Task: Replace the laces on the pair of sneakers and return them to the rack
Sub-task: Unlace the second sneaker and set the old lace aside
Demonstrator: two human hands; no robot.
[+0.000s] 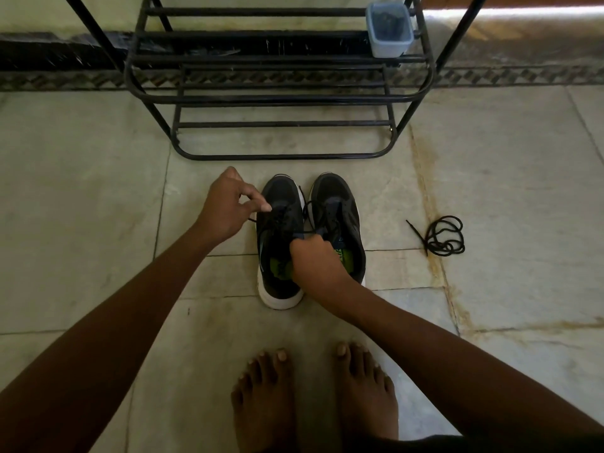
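The left hand (pixel 225 207) is reaching over the floor (pixel 81 191) to the left sneaker (pixel 281 243). Its fingers are curling in, and the thumb and first finger are pinching a thin black lace end (pixel 253 220) just beside the shoe's left side.

The left sneaker is sitting on the floor, a little way in front of the bottom bar of the black shoe rack (pixel 281 103), toe pointing at the rack. It is touching the right sneaker (pixel 340 220), side by side (both are black with white soles and bright green inside).

The right hand (pixel 313 256) is resting over the middle of the pair, with its fingers curling tight around the black lace (pixel 310 207) that is looping up between the two shoes.

Further right, a loose black lace (pixel 444 237) is lying in a tangled pile on the floor, well apart from the shoes.

A small clear box (pixel 389 31) is sitting at the right end of a rack shelf.

Two bare feet (pixel 313 397) are standing at the near edge of the floor.
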